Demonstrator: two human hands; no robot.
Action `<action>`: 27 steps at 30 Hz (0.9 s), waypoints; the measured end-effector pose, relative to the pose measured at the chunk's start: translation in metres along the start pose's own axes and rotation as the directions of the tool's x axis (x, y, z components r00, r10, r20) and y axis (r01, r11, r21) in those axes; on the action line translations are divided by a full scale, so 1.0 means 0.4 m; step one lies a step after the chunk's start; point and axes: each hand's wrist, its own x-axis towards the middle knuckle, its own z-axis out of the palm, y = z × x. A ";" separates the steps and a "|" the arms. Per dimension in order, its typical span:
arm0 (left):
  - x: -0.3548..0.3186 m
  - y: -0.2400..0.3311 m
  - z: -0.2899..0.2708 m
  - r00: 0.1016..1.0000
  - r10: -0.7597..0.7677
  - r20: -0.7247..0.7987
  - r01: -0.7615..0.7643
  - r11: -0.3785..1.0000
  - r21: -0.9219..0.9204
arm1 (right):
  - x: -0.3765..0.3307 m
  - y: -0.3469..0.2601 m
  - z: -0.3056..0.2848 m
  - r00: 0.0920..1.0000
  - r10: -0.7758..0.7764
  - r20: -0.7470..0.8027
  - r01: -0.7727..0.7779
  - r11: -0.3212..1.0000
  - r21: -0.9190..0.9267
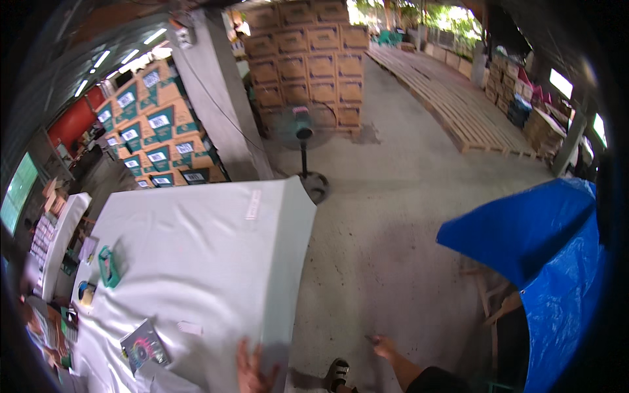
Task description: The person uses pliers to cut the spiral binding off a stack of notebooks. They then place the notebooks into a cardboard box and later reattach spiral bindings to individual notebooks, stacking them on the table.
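Observation:
A table under a glossy white cover [203, 249] fills the lower left. My left hand [255, 370] is over its right edge near the bottom of the view, fingers spread and holding nothing visible. Whether the palm touches the cover I cannot tell. Low in the middle, over the floor, my right hand [384, 347] is closed, with a small dark tip [371, 339] showing at the fingers; its kind is too small to make out. On the table lie a dark booklet with a colourful print [144, 345], a green plastic basket [109, 267], a tape roll [86, 293] and a small pale slip [190, 327].
A pedestal fan [303, 131] stands past the table's far corner, beside a concrete pillar [219, 92]. Stacked cartons [308, 65] rise behind. Wooden pallets [445, 98] line the far right; a blue tarp [524, 223] covers something nearer. Another person [44, 324] sits at far left.

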 end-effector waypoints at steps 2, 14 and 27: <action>-0.116 0.043 -0.073 0.989 0.142 0.034 -0.138 0.985 -0.105 | -0.058 -0.081 0.005 0.985 -0.147 -0.089 0.158 0.979 0.126; -0.677 0.038 -0.117 0.948 0.079 0.307 0.029 0.944 -0.330 | -0.489 0.182 0.165 0.986 -0.119 0.114 0.156 0.900 -0.408; -0.803 0.014 -0.184 0.918 -0.135 0.372 0.254 0.922 -0.293 | -0.692 -0.471 0.250 0.407 -0.854 -0.325 0.857 0.480 -0.189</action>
